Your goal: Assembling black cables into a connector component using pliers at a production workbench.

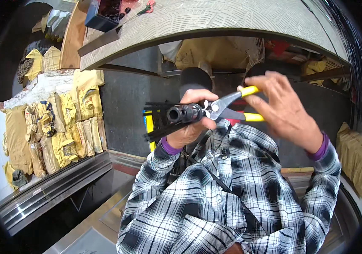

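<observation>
Head view. L grip (186, 134): closed, fingers & thumb round a bundle of black tubes (185, 113), open end of one tube facing the camera. R grip (286, 112): part-curled, w/ upper yellow handle of pliers (227, 104) betw. thumb & fingers; lower handle near palm, contact unclear; handles spread apart. Pliers' head at tubes' R side, nr. L grip; small white pieces (206, 104) there, kind unclear. Beyond both grips: desk (240, 21) w/ blue bin (98, 17) & red-handled tool (149, 5). Well L of L grip: yellow-brown packets (66, 148).
</observation>
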The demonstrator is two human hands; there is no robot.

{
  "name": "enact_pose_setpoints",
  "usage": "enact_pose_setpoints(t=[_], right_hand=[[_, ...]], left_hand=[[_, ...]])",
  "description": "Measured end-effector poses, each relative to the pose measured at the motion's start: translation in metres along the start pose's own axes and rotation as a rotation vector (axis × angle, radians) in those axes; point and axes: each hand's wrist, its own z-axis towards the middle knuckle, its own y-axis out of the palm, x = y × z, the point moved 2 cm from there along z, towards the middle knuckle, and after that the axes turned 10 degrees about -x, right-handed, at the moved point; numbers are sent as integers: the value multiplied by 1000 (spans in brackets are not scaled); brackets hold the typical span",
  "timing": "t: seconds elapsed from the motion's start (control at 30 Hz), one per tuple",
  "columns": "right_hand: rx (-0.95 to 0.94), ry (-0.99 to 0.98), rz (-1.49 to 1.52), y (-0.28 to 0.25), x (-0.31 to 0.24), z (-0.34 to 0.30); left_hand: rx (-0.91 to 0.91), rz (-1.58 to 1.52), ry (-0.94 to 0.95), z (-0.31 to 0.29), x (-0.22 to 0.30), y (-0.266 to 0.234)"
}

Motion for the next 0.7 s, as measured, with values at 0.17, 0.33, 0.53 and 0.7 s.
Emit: enact_pose_setpoints(t=[0.17, 0.33, 0.53, 0.7], right_hand=[[-53, -18, 2, -12, 6, 14], [229, 66, 188, 31, -8, 9], [-193, 14, 580, -12, 9, 11], [-800, 105, 1756, 0, 23, 6]], left_hand=[[109, -78, -112, -3, 1, -3], [177, 18, 0, -3, -15, -5], [70, -142, -84, 6, 1, -9], [-21, -144, -106, 20, 18, -7]])
